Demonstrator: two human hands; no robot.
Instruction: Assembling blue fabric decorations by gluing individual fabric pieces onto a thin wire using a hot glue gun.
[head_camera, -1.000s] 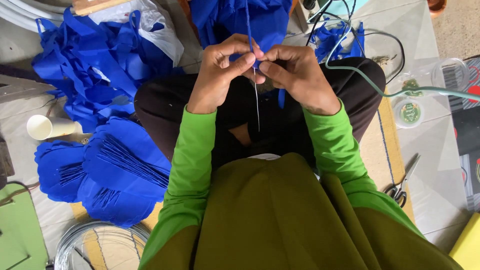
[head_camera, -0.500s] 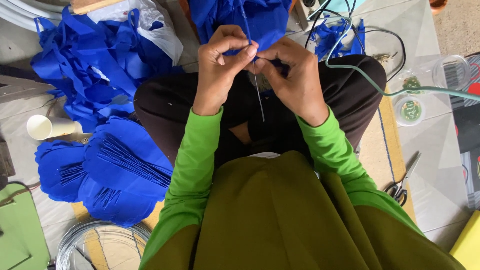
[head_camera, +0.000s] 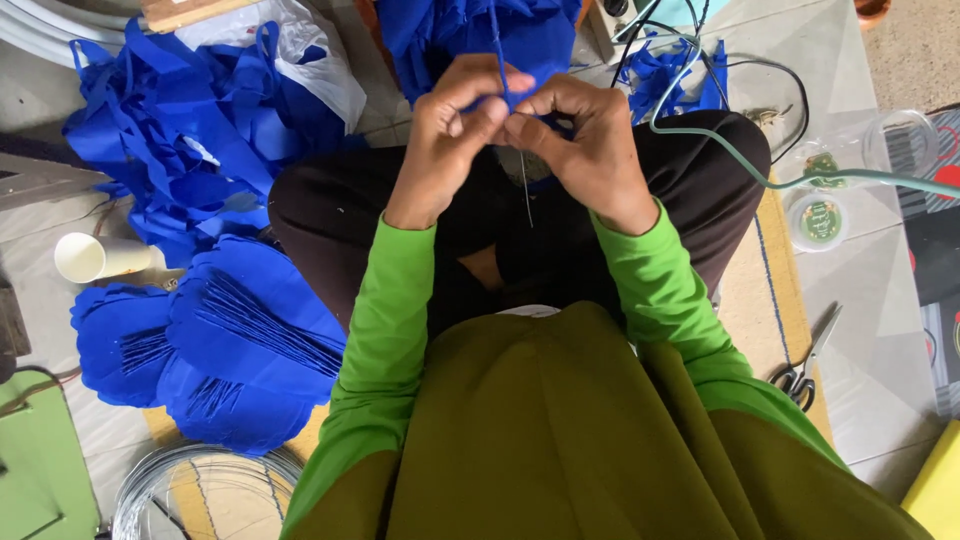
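Two bare hands meet above the lap of a person sitting cross-legged on the floor, seen from above. The left hand (head_camera: 455, 140) and the right hand (head_camera: 585, 140) press together, fingertips touching, and both pinch a narrow blue strip (head_camera: 497, 45) of cloth-like material. The strip rises from the pinch point toward the top of the view, in front of a larger heap of blue material (head_camera: 450, 30) lying beyond the knees. A thin wire (head_camera: 524, 195) hangs straight down from the same pinch point, below the fingers and between the two wrists. Both hands are closed tight on the strip, with the thumbs and forefingers bunched around it; whether the wire is gripped by one hand or both cannot be told.

The person wears bright green sleeves (head_camera: 385, 320), an olive garment and dark trousers. On their left side lies a pile of blue cut pieces (head_camera: 200, 130), and nearer, a stack of scalloped blue sheets (head_camera: 230, 350). A white paper cup (head_camera: 100, 257) lies on its side just beside these. On their right side, a pair of scissors (head_camera: 805, 365) rests on the floor, well apart from the hands, near a small round lid (head_camera: 818, 220) and a pale green cable (head_camera: 800, 180).
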